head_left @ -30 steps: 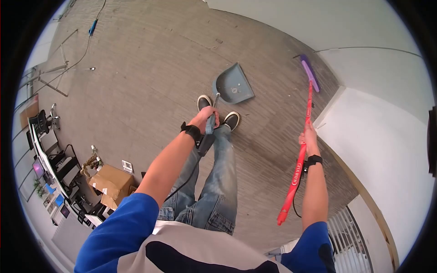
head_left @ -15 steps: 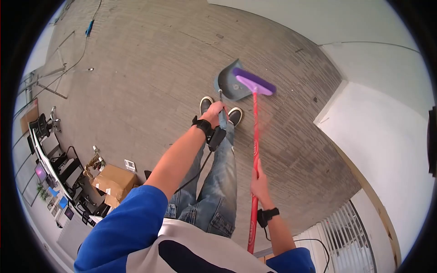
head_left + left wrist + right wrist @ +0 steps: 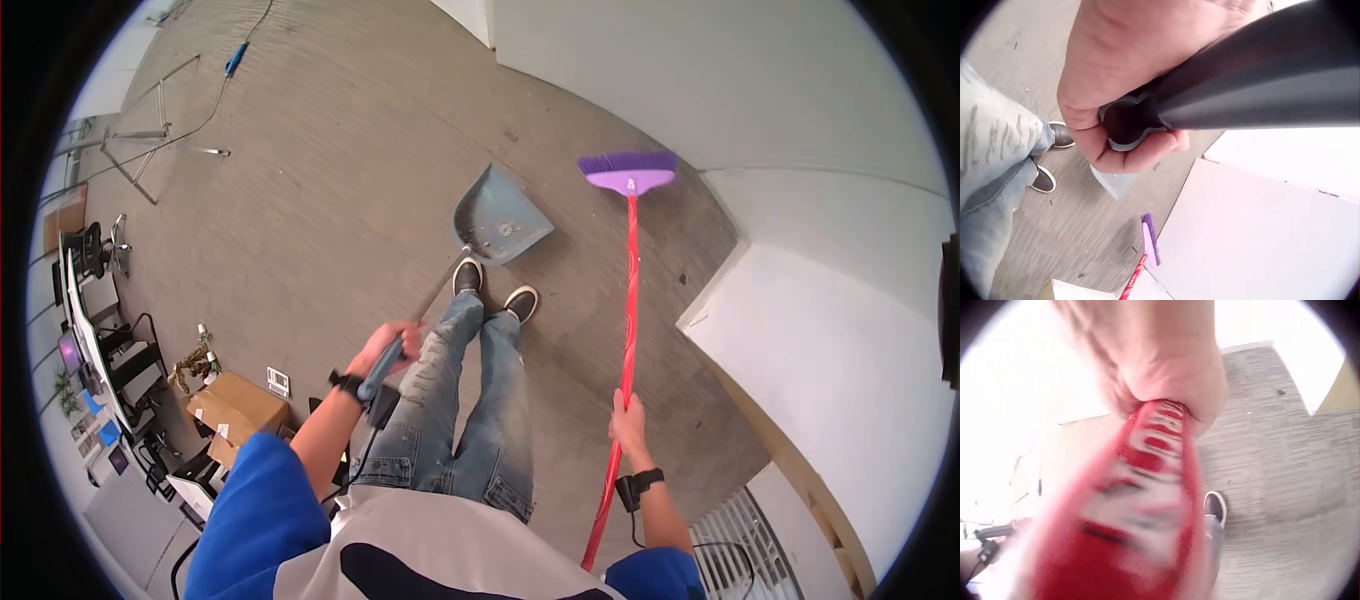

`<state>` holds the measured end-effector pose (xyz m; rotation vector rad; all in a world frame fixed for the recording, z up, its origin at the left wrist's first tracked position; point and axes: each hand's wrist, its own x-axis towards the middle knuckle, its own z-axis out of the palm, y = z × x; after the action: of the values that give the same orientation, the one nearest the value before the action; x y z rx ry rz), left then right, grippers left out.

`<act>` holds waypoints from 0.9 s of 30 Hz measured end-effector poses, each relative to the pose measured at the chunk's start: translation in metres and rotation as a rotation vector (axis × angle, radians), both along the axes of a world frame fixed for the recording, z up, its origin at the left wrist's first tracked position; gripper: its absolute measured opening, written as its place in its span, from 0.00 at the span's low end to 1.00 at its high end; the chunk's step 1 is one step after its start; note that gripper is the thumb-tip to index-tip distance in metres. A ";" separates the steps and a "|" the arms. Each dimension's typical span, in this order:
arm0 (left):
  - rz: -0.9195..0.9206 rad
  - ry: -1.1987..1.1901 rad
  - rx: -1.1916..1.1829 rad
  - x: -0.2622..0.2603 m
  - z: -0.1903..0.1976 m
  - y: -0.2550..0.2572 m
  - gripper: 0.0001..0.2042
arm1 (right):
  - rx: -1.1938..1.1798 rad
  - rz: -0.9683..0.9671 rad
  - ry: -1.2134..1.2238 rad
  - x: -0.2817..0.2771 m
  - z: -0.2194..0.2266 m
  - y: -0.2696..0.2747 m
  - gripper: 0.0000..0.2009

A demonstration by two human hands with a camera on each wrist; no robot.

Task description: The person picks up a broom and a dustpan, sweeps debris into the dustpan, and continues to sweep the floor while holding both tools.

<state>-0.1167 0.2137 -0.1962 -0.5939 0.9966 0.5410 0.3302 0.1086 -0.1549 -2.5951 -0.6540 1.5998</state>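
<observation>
Grey carpet floor (image 3: 330,180): cardboard boxes (image 3: 225,415) left, white wall (image 3: 760,90) ahead. Left hand (image 3: 385,348) grips long-handled grey dustpan (image 3: 497,217); right hand (image 3: 628,418) grips red broom with purple head (image 3: 630,172), shaft pointing toward wall.

Right wrist view: the red broom handle (image 3: 1141,506) is blurring heavily, its white lettering unreadable, and the frame's lower edge is cutting it off. The right hand (image 3: 1154,356) is running out past the top edge. Left wrist view: the left hand (image 3: 1129,81) is covering the end of the dustpan handle (image 3: 1254,81), and most of the dustpan (image 3: 1113,182) is hiding behind it. Head view: debris inside the dustpan (image 3: 497,217) is showing too small to identify.
</observation>
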 end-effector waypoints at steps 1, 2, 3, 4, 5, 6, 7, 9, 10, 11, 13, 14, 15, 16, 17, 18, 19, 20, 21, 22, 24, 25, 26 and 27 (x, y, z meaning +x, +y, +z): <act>0.052 -0.024 -0.009 -0.015 0.014 -0.008 0.08 | 0.015 0.014 0.000 -0.007 -0.004 0.014 0.16; 0.068 -0.024 0.005 -0.028 0.029 -0.013 0.08 | 0.067 -0.052 0.051 -0.014 -0.007 0.027 0.16; 0.096 0.009 0.006 -0.040 0.045 -0.019 0.08 | 0.114 -0.116 0.103 -0.022 -0.007 0.038 0.16; 0.124 0.039 0.004 -0.050 0.057 -0.025 0.09 | 0.120 -0.098 0.105 -0.028 -0.006 0.049 0.16; 0.139 0.039 0.011 -0.058 0.064 -0.032 0.09 | 0.091 -0.105 0.128 -0.032 -0.005 0.058 0.16; 0.161 0.078 0.021 -0.066 0.070 -0.037 0.09 | 0.062 -0.112 0.150 -0.038 -0.004 0.069 0.16; 0.185 0.116 0.027 -0.071 0.076 -0.043 0.09 | 0.065 -0.094 0.149 -0.042 -0.005 0.082 0.16; 0.255 0.170 0.036 -0.082 0.087 -0.052 0.09 | 0.093 0.128 0.298 -0.058 -0.004 0.113 0.15; 0.306 0.188 0.031 -0.086 0.092 -0.054 0.08 | 0.093 0.140 0.303 -0.065 0.003 0.117 0.15; 0.354 0.206 0.026 -0.090 0.097 -0.055 0.08 | 0.063 0.159 0.352 -0.073 0.013 0.117 0.15; 0.405 0.227 0.032 -0.094 0.101 -0.063 0.08 | 0.031 0.183 0.402 -0.079 0.032 0.113 0.15; 0.446 0.241 0.037 -0.096 0.102 -0.067 0.08 | -0.097 0.339 0.314 -0.073 0.043 0.104 0.16; 0.448 0.239 0.035 -0.098 0.102 -0.071 0.08 | -0.224 0.492 0.221 -0.067 0.050 0.098 0.17; 0.471 0.254 0.031 -0.099 0.101 -0.074 0.07 | -0.203 0.679 0.034 -0.066 0.054 0.098 0.20; 0.498 0.268 0.026 -0.100 0.101 -0.078 0.07 | -0.204 0.686 0.028 -0.061 0.053 0.100 0.20; 0.509 0.266 0.030 -0.100 0.099 -0.082 0.07 | -0.108 0.931 -0.160 -0.052 0.047 0.105 0.21; 0.521 0.247 0.031 -0.102 0.096 -0.082 0.06 | 0.000 1.165 -0.349 -0.047 0.044 0.114 0.21; 0.531 0.231 0.028 -0.106 0.097 -0.085 0.05 | 0.039 1.162 -0.451 -0.039 0.042 0.126 0.22; 0.537 0.234 0.026 -0.107 0.102 -0.086 0.05 | 0.072 1.159 -0.553 -0.032 0.042 0.141 0.23; 0.519 0.250 0.002 -0.104 0.104 -0.082 0.03 | 0.089 1.192 -0.645 -0.028 0.051 0.157 0.25; 0.502 0.265 -0.019 -0.104 0.104 -0.079 0.09 | 0.113 1.235 -0.784 -0.016 0.061 0.182 0.27; 0.481 0.254 -0.023 -0.104 0.102 -0.079 0.09 | 0.121 1.249 -0.829 -0.013 0.064 0.193 0.28; 0.457 0.245 -0.028 -0.104 0.100 -0.078 0.09 | 0.122 1.249 -0.828 -0.011 0.063 0.205 0.28; 0.453 0.248 -0.028 -0.105 0.100 -0.078 0.09 | 0.109 1.235 -0.817 -0.015 0.066 0.218 0.28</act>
<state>-0.2217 0.1354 -0.0958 -0.7974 1.1077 1.0224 0.3154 0.3265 -0.0886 -2.7362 -2.6031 0.2581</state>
